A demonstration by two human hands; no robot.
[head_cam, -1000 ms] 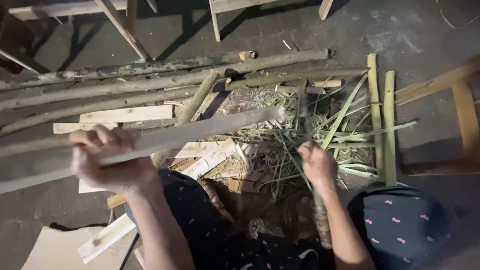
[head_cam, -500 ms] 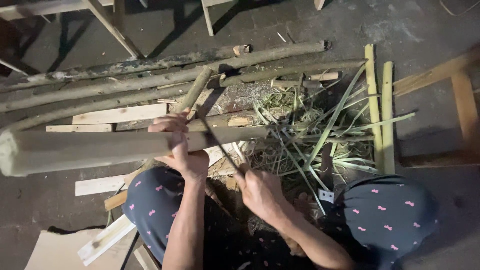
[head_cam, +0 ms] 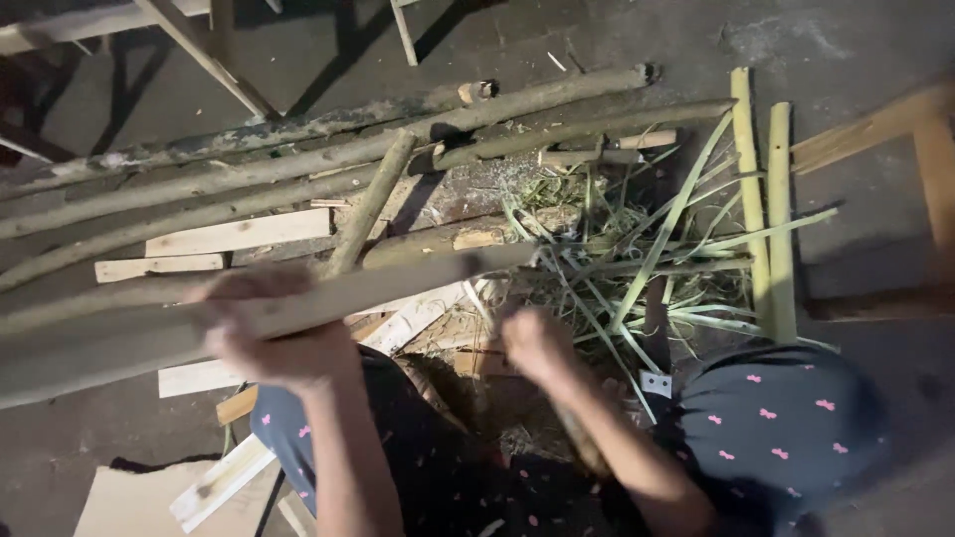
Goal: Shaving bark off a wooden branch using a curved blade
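Note:
My left hand point(head_cam: 274, 333) grips a long pale bamboo pole point(head_cam: 139, 333) that runs from the left edge toward the middle, blurred by motion. My right hand point(head_cam: 537, 343) is closed and low in front of my knees, near a heap of green bamboo strips point(head_cam: 647, 254); whether it holds anything is too blurred to tell. My knees in dark cloth with pink dots point(head_cam: 786, 418) frame the lower part of the view.
Several long rough poles point(head_cam: 328, 159) lie across the dirt floor beyond my hands. Short pale wood offcuts point(head_cam: 239, 234) lie among them. Two upright split green slats point(head_cam: 766, 199) stand at the right beside a wooden frame point(head_cam: 930, 169). Cardboard point(head_cam: 124, 502) lies at bottom left.
The pole has swung and its far end now points right of centre. My right hand moved from the strips toward the pole, then back down to the middle.

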